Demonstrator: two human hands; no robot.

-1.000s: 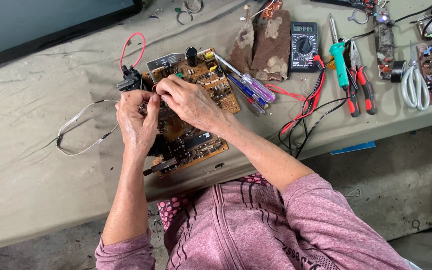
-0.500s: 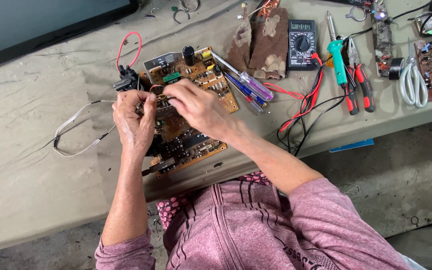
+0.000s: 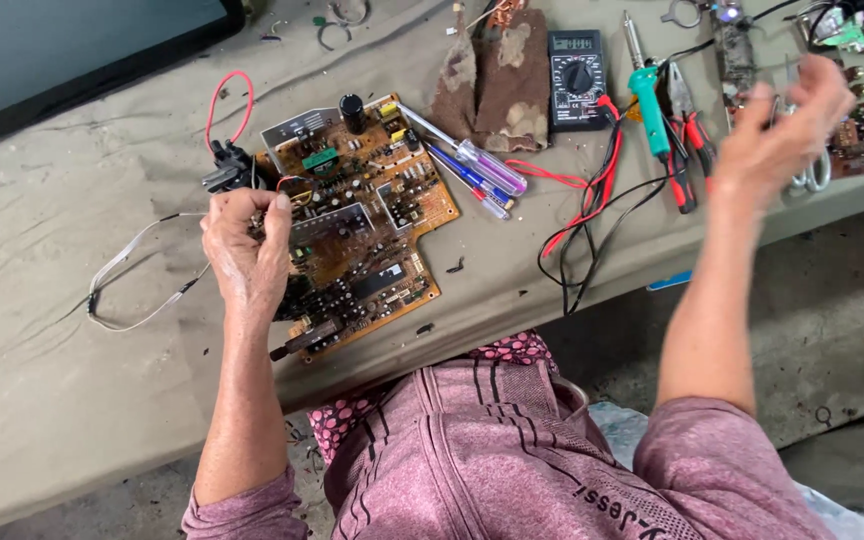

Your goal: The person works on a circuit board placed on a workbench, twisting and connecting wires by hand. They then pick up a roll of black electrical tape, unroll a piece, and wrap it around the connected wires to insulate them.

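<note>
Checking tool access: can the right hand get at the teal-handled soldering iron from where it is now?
Probably yes. The right hand is raised just to the right of the soldering iron, which lies uncovered on the table; only the red-handled pliers lie between, flat on the cloth.

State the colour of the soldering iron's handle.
Teal-green, on the soldering iron; head view.

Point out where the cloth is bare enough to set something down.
Bare cloth lies left of the grey ribbon cable, below the dark screen, and between the circuit board and the black leads. The top right, around the multimeter, soldering iron and pliers, is crowded.
</note>
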